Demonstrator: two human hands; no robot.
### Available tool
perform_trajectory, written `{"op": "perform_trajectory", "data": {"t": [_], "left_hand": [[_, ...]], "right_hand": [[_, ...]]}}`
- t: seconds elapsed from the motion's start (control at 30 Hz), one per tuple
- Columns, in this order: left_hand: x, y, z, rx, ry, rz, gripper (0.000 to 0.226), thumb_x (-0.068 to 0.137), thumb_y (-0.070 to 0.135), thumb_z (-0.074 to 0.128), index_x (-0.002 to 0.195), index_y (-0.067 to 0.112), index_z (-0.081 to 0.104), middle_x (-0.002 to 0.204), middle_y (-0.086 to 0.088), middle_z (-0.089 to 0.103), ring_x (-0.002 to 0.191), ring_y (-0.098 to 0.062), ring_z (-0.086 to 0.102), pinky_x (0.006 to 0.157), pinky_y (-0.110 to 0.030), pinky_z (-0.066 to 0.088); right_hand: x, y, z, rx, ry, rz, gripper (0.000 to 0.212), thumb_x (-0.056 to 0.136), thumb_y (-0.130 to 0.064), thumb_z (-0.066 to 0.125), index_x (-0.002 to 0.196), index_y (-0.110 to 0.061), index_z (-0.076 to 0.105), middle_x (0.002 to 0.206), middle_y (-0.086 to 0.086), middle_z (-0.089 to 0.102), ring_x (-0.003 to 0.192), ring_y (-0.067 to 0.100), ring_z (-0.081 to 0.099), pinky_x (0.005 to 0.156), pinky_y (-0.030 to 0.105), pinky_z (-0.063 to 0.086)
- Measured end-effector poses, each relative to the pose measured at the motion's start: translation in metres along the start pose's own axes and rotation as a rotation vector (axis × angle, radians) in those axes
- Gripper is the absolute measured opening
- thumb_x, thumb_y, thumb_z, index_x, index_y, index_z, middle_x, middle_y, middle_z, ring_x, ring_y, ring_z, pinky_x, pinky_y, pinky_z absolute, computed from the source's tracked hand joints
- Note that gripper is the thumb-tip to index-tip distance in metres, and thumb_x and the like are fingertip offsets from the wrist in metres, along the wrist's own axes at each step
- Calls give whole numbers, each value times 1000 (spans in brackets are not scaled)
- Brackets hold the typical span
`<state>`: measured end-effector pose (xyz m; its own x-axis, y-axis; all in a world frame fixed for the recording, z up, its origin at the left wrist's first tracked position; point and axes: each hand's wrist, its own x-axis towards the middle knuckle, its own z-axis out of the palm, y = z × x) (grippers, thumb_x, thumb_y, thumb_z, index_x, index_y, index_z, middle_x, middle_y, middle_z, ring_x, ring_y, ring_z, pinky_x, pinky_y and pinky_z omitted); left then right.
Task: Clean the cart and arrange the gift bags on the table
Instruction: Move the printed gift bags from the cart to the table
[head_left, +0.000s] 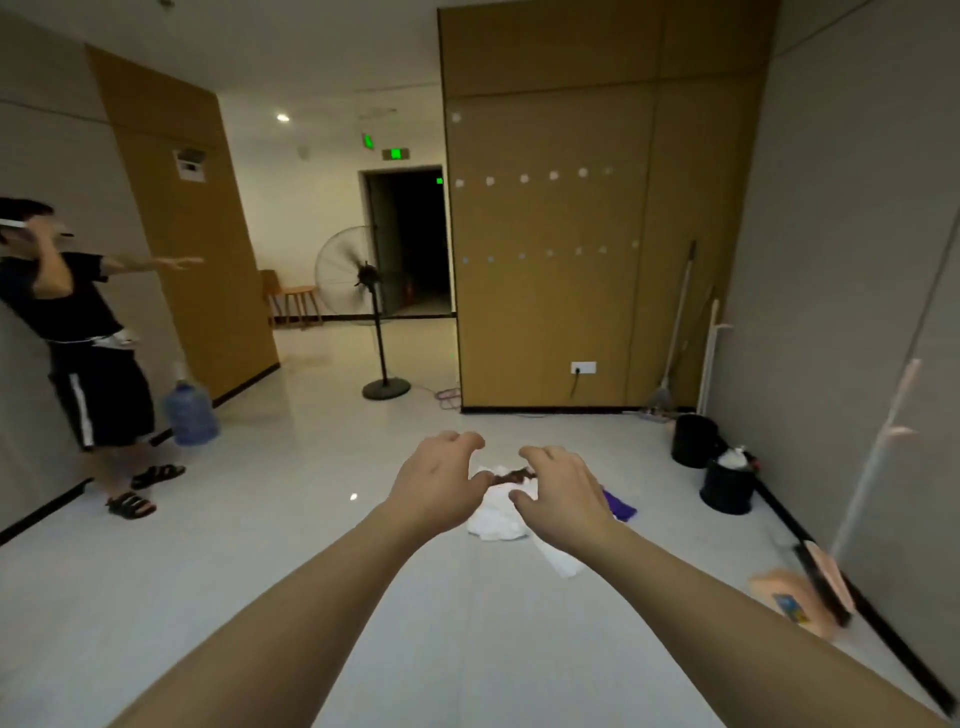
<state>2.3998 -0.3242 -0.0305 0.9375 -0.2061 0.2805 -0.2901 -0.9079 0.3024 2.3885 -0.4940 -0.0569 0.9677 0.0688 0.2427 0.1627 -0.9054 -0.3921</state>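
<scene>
In the head view, both bare arms reach out straight ahead over the shiny pale grey tile floor (260, 545). The left hand (441, 486) and the right hand (558, 496) hang side by side with fingers loosely curled, like claws, and neither one holds anything. Just past them, at 12 o'clock, lies a crumpled white cloth pile (496, 514) with a small brown strip (514, 475) on top and a bit of purple fabric (618, 506) sticking out at its 3 o'clock side. I cannot tell if this pile is gift bags or cleaning rags, and I see no cart and no table here. At 4 o'clock, near the wall, sits a peach-coloured bag-like thing (795, 603), blurred, which may be 1 of the gift bags. At 2 o'clock stand 2 black round plastic bins (727, 488) and a long-handled mop (670, 358) leaning in the corner. At 9 o'clock a person in black clothes (83, 338) stands by the wall beside a blue plastic water jug (189, 415), and a tall black standing fan (363, 306) is at 11 o'clock. What could go wrong: the floor looks slick, so the pile could slide away when grabbed. A quick grab could take only the top strip and leave the rest. The reaching hands hide part of the pile, so something small could be missed.
</scene>
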Motion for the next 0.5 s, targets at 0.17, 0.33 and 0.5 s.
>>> {"op": "perform_trajectory", "data": {"t": [0.17,0.33,0.5], "left_hand": [[29,160,72,-77,-134,160,45,97,37,59,140,26,52,139,1,55,120,-18,53,96,-32,48],[44,307,133,-135,-284,340,46,97,39,63,140,29,51,142,2,53,124,-18,52,103,-35,49],[49,417,185,-135,-353,604,48,98,41,60,143,27,49,145,3,51,130,-17,47,105,-33,43]], "right_hand": [[-47,153,-71,0,90,224,58,97,-39,62,149,-26,41,147,0,48,132,20,44,105,34,42],[-114,283,-127,-38,141,451,59,98,-41,59,150,-23,40,147,4,47,135,25,42,109,38,39],[-173,371,-164,-30,214,677,49,92,-40,60,136,-20,52,132,7,56,127,30,49,102,39,44]]}}
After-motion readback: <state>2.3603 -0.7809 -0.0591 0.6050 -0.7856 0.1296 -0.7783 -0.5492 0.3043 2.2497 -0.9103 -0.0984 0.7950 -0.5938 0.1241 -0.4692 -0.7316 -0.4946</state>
